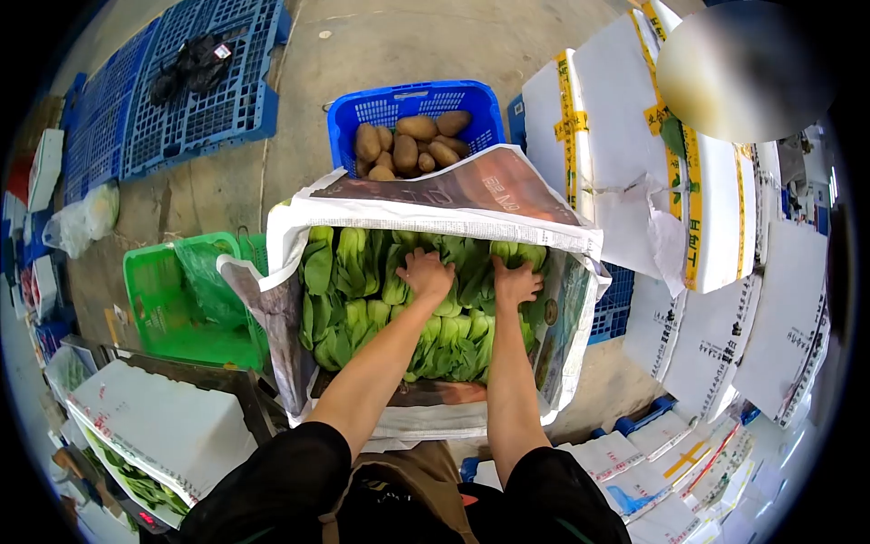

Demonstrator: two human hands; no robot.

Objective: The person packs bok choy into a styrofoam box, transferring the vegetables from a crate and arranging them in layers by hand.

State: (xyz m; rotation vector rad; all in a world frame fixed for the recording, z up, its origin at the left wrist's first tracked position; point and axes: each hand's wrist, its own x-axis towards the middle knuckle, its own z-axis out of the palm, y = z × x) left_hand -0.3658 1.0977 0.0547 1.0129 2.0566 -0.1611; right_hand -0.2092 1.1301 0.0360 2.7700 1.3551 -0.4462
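Note:
Heads of bok choy lie in rows inside a box lined with newspaper, pale stem ends and green leaves showing. My left hand rests on the far row near its middle, fingers spread and bent over the leaves. To its right, my right hand touches the bok choy by the box's right side, its fingers apart on either side of a pale stem. Neither hand lifts a head clear of the others. The fingertips are partly sunk among the leaves.
Beyond the box stands a blue basket of potatoes. A green crate is at left, with a blue pallet farther back. White foam boxes are stacked at right; another white box sits near left.

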